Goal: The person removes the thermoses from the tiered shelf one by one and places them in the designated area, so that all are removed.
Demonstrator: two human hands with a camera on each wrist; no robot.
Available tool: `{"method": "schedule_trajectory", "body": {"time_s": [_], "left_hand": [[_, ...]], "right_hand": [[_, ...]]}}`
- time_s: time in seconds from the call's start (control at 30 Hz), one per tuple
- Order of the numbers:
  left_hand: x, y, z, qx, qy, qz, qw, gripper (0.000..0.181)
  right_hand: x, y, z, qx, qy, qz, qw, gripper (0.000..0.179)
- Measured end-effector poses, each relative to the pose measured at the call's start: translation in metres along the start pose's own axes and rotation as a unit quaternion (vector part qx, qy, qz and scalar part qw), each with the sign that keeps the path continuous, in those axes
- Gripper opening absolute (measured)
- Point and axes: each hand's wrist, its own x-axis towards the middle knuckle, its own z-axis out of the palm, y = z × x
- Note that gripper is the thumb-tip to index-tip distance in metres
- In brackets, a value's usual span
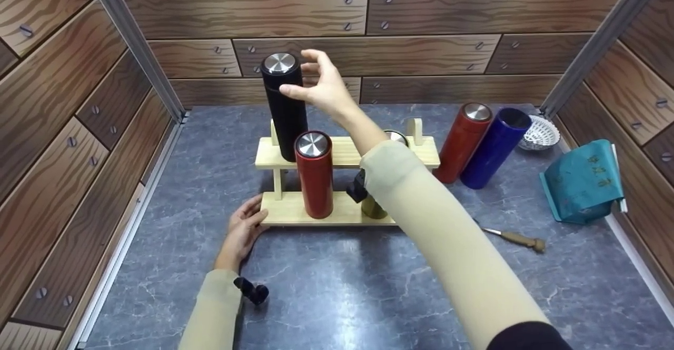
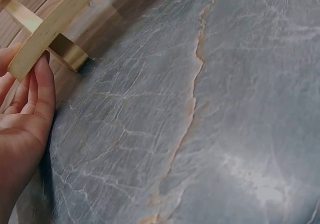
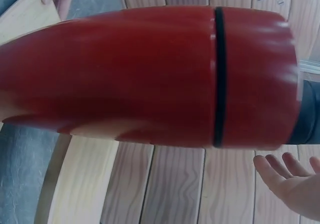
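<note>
A two-tier wooden rack [image 1: 345, 152] stands on the marbled table. My left hand [image 1: 245, 231] grips the left end of its lower board, thumb on top and fingers beneath, as the left wrist view shows [image 2: 27, 114]. On the upper shelf's left side a tall black thermos flask [image 1: 287, 113] stands upright. Beside its upper part is my right hand [image 1: 324, 84], fingers spread and nothing held. A red thermos flask [image 1: 317, 187] stands on the lower board and fills much of the right wrist view [image 3: 125, 78]. Behind my right sleeve, a gold flask [image 1: 373, 209] is partly hidden.
Right of the rack stand another red flask [image 1: 458, 147] and a blue one [image 1: 495, 150]. Behind them is a white woven basket [image 1: 542, 133]. A teal bag [image 1: 582, 181] and a wooden-handled tool [image 1: 518, 240] lie farther right. Wood-patterned walls enclose the table.
</note>
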Motion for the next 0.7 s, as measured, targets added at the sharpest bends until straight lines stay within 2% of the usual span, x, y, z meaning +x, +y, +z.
{"method": "schedule_trajectory", "body": {"time_s": [0.23,0.43,0.57,0.7], "left_hand": [[-0.0007,-0.0012,0.0009,-0.004,0.002,-0.002,1.0000,0.053],[-0.0004,-0.0002,0.0002,0.002,0.004,-0.002,1.0000,0.053],[0.0004,0.0007,0.0005,0.005,0.002,0.004,1.0000,0.053],[-0.0004,0.0001,0.0003,0.004,0.006,-0.002,1.0000,0.052]], "right_hand": [[0.0064,0.0095,0.0061,0.007,-0.020,0.025,0.9995,0.077],[0.0065,0.0076,0.0098,0.029,-0.020,0.007,0.9994,0.068],[0.0043,0.0060,0.0101,0.013,0.001,-0.010,0.9999,0.064],[0.0003,0.0042,0.0101,-0.006,0.004,-0.020,0.9998,0.064]]}}
